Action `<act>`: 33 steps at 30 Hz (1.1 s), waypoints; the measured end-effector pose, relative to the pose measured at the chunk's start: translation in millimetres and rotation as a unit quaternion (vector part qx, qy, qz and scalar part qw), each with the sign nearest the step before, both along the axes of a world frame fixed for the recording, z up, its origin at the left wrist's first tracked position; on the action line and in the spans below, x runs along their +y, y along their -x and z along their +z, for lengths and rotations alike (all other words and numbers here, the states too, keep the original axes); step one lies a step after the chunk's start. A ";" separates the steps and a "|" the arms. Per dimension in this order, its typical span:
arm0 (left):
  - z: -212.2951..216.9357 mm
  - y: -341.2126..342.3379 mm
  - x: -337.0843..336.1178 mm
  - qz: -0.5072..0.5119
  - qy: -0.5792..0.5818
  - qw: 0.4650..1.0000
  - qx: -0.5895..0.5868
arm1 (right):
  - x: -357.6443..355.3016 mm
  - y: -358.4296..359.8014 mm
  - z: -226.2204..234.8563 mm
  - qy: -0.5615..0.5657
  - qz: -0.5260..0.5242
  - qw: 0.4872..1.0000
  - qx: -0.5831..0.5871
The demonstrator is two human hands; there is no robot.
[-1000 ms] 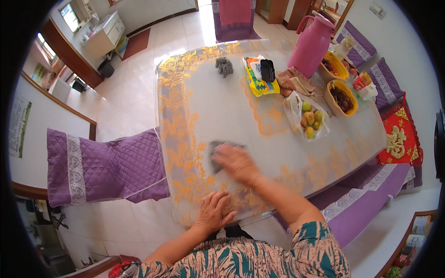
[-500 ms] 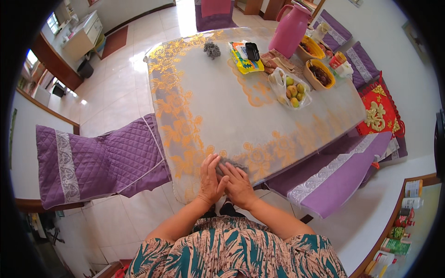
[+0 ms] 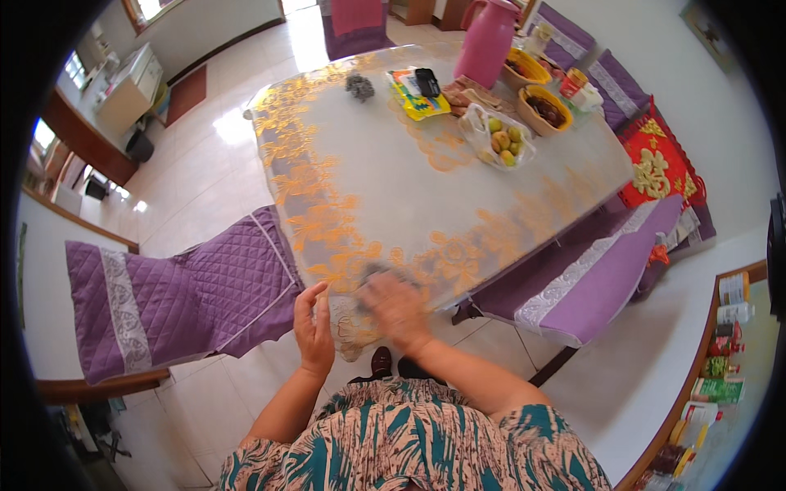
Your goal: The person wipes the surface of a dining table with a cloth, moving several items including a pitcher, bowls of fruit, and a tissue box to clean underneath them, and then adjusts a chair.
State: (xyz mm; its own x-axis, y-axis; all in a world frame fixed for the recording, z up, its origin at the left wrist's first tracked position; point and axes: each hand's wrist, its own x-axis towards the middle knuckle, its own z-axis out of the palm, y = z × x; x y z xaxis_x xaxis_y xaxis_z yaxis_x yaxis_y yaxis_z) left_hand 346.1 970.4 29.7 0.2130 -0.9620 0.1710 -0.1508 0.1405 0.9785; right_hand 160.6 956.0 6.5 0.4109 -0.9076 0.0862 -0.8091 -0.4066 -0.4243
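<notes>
Pressing a grey cloth (image 3: 378, 272) flat, the right hand (image 3: 399, 309) works far from 2 baskets (image 3: 547, 110) holding snacks.

teal-and-brown leaf-print top, bare forearms, dark shoes

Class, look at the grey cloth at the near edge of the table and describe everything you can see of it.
The grey cloth is a small, dark grey, soft-looking rag, bunched rather than spread flat. It lies on the patterned cover of the table, close to the near edge. The right hand rests on top of it, blurred, hiding most of it, so only its far rim shows. The left hand is at the table edge beside it, apart from the cloth.
</notes>
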 end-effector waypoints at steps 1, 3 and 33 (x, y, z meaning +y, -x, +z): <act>-4.2 0.1 3.3 0.002 -0.012 1.000 0.015 | 16.4 -15.0 -26.8 0.080 0.046 0.995 -0.027; -1.8 -2.5 11.8 -0.006 -0.023 1.000 0.020 | 28.9 -28.2 -17.7 0.071 0.079 0.994 -0.033; -43.6 312.0 76.1 -0.079 -0.528 0.735 0.418 | 194.6 421.7 -64.8 -0.176 -0.233 0.939 -0.180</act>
